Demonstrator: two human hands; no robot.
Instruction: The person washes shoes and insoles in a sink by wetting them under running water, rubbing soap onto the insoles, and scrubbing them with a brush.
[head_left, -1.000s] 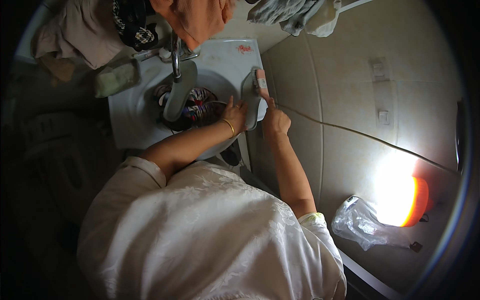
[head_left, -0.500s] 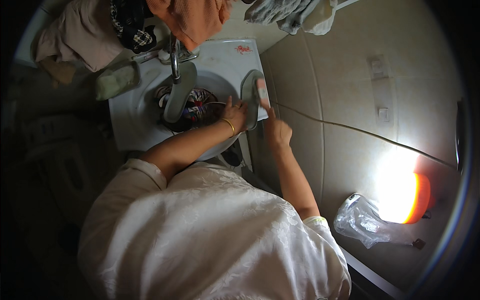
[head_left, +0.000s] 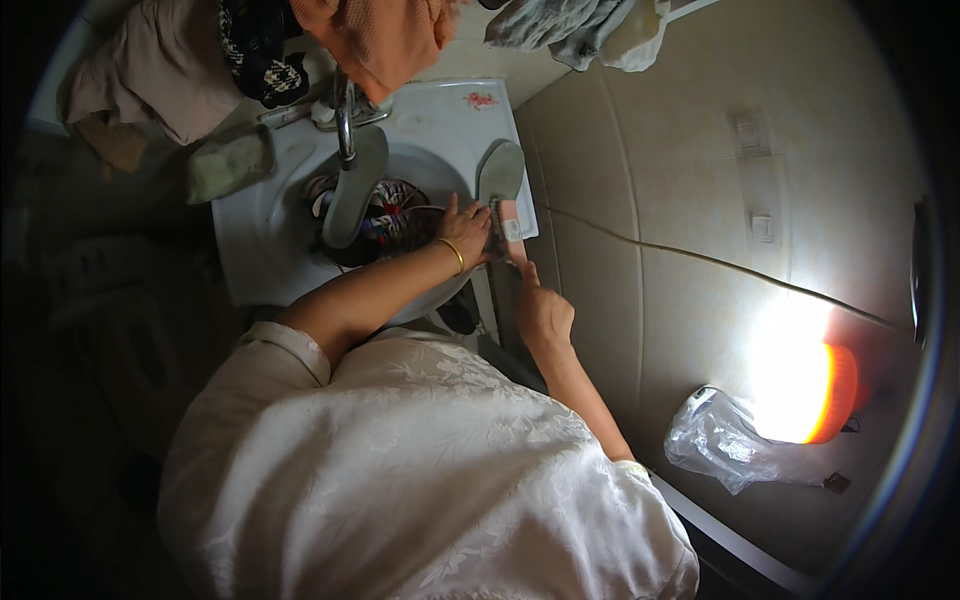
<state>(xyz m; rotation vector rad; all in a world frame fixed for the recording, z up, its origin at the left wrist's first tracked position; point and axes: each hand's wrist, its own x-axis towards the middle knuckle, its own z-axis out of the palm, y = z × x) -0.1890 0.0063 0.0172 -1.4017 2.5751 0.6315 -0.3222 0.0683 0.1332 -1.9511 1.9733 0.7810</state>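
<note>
The right grip [head_left: 546,312] clamps the pink brush [head_left: 511,228], lying ahead over the grey insole [head_left: 501,170], beside the splayed left grip [head_left: 466,230].

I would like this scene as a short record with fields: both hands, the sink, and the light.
left hand: fingers spread against grey foot-shaped insole
right hand: grips pink bristle brush by its handle, at that insole
sink: white; dark multicoloured items in basin, kind unclear
second insole: grey, foot-shaped, under curved chrome faucet
light: glowing white-and-orange lamp at right, beside clear plastic bag
</note>
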